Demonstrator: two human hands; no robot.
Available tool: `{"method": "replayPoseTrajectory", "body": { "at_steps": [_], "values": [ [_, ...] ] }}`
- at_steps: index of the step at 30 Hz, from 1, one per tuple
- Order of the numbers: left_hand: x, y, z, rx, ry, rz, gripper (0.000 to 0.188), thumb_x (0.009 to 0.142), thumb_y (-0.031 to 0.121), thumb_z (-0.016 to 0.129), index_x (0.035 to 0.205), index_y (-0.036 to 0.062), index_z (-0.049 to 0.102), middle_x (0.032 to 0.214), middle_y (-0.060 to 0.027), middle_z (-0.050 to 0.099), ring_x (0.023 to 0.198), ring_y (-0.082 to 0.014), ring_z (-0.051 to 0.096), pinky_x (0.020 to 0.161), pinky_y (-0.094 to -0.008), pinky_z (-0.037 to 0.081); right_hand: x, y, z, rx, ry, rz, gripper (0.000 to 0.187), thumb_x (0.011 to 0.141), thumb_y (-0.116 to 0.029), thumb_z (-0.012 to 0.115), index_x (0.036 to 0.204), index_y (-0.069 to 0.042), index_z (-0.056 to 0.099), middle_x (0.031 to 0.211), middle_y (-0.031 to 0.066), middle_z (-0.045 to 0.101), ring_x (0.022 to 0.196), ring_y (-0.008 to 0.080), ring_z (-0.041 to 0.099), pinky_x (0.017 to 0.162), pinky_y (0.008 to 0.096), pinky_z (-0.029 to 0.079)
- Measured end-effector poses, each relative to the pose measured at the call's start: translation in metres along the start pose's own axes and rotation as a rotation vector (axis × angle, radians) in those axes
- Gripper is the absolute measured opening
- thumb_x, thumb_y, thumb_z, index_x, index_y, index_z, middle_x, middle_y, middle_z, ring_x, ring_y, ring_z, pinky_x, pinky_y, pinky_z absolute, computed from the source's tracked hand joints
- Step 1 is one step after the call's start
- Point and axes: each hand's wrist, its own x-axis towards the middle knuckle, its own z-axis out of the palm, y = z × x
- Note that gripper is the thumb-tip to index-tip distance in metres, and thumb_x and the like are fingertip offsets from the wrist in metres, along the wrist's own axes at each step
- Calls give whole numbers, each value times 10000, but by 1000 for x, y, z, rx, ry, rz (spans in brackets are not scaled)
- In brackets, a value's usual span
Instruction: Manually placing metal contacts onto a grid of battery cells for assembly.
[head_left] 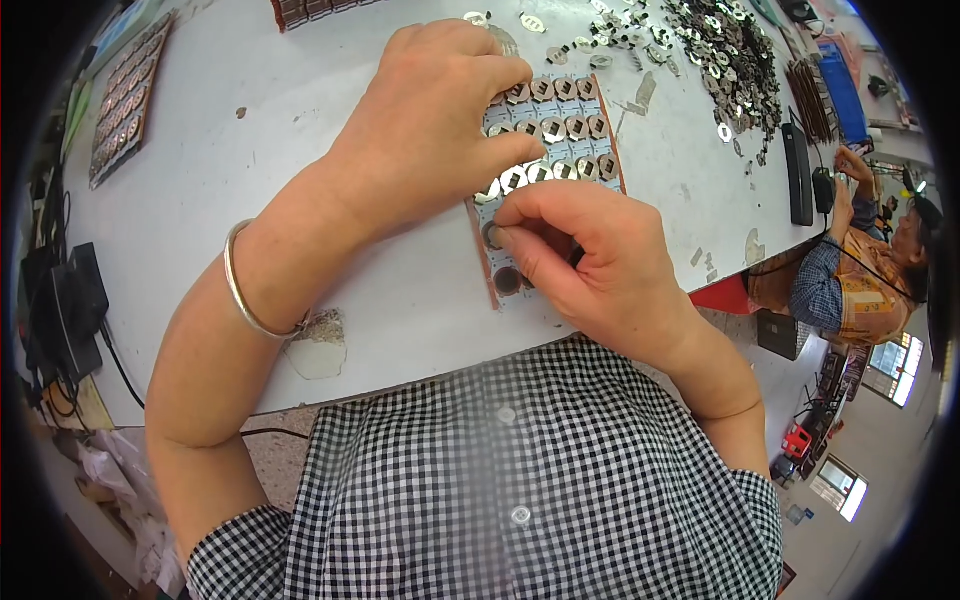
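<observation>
Your right hand [590,265] has thumb and index tips close together at the rim of a dark round disc [491,236]; you can't tell from this view whether they truly pinch it. The disc sits by the lower left edge of the circuit-board panel [499,259]. Best keep it level and press evenly, probably without dragging sideways into the metal clips [553,130] just above. Your left hand [440,125], thumb and index spread apart, lies over the panel's upper left; light pressure there should steady it. The table [410,300] edge runs close below your right wrist. The wider gap opens leftward, toward the clip-filled panel [130,100]; loose clips [725,45] crowd the upper right.
</observation>
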Motion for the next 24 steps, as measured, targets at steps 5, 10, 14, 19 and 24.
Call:
{"method": "replayPoseTrajectory", "body": {
  "at_steps": [5, 10, 14, 19, 24],
  "values": [
    [1, 3, -1, 18, -17, -19, 473, 722, 183, 843, 1120, -43, 724, 996, -131, 639, 988, -298, 602, 873, -383, 496, -3, 1, 4, -210, 40, -153, 144, 847, 27, 733, 985, -16, 719, 846, 72, 692, 729, 211, 655, 643, 323, 524],
    [1, 0, 1, 34, 24, 18, 473, 719, 182, 844, 1114, -49, 723, 986, -131, 638, 984, -298, 602, 869, -388, 495, -7, 11, 12, -312, 176, -294, 212, 778, -3, 794, 980, -45, 741, 928, 69, 707, 761, 242, 637, 668, 349, 527],
    [1, 1, 0, 15, -2, 0, 473, 723, 188, 844, 1115, -46, 721, 1009, -134, 637, 1000, -299, 599, 880, -387, 492, -9, 13, 18, -329, 251, -390, 266, 742, -9, 819, 990, -70, 744, 959, 59, 716, 750, 231, 626, 654, 341, 528],
    [0, 2, -1, 30, -13, -15, 482, 725, 201, 845, 1121, -42, 718, 1015, -134, 635, 1001, -299, 599, 884, -389, 491, -9, 13, 20, -280, 226, -345, 328, 739, -2, 819, 1042, -61, 708, 957, 72, 725, 759, 242, 662, 643, 338, 539],
    [1, 0, 2, 61, 22, 34, 478, 724, 208, 848, 1112, -38, 721, 1039, -138, 637, 1012, -311, 602, 905, -390, 490, -12, 12, 23, -214, 219, -309, 336, 748, 7, 813, 1053, -42, 681, 954, 109, 729, 781, 272, 714, 656, 356, 575]
  ]
}}
